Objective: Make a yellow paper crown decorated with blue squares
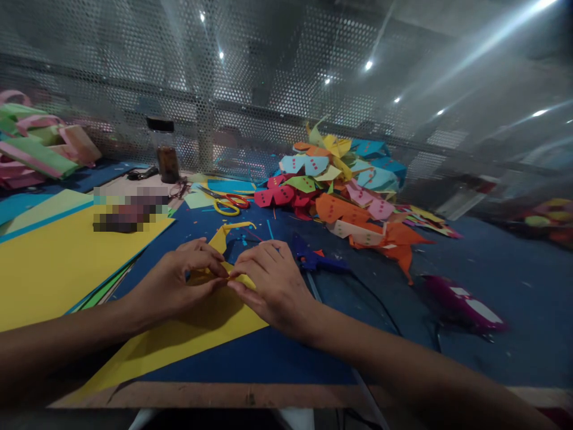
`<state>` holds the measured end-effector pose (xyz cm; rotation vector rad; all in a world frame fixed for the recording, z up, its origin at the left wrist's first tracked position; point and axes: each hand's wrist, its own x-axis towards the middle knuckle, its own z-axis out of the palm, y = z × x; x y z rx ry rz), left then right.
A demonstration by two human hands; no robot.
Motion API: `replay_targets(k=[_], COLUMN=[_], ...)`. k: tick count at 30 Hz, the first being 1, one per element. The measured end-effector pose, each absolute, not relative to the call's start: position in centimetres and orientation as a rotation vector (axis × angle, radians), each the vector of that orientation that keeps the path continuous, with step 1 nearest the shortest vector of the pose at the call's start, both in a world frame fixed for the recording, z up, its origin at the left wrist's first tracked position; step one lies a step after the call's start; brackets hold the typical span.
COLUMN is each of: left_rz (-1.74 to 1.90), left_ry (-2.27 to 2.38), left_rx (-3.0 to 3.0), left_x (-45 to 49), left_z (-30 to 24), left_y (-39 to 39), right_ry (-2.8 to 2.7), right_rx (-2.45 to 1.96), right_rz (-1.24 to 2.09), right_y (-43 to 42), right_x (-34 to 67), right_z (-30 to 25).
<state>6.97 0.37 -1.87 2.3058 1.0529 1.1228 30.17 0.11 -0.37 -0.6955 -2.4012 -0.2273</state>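
Observation:
My left hand (179, 280) and my right hand (268, 283) meet over a yellow paper sheet (179, 340) lying on the blue work surface (277, 358). Both hands pinch a folded part of that yellow paper (219, 242) between fingers and thumbs, the fingertips almost touching. A folded flap stands up just behind the fingers. A blue glue gun (313, 260) lies right beside my right hand, its black cord trailing toward me.
A heap of folded coloured paper shapes (344, 191) sits behind right. Yellow-and-red scissors (228, 203) lie in the middle back. Stacked coloured sheets (54, 257) lie left, a dark jar (166, 158) behind, a purple-and-white tool (465, 304) right. A perforated metal screen closes the back.

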Motion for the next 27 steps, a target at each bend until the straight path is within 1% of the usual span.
replay_targets(k=[15, 27], left_rz=[1.131, 1.112], left_ry=[0.975, 0.953], left_rx=[2.467, 2.435], left_x=[6.85, 6.42], left_z=[-1.10, -1.72], left_y=[0.37, 0.83], right_ry=[-2.423, -2.549], right_rx=[-0.702, -0.856], right_rz=[-0.045, 0.017], right_y=[0.21, 0.57], right_x=[30.00, 30.09], right_z=[-0.63, -0.65])
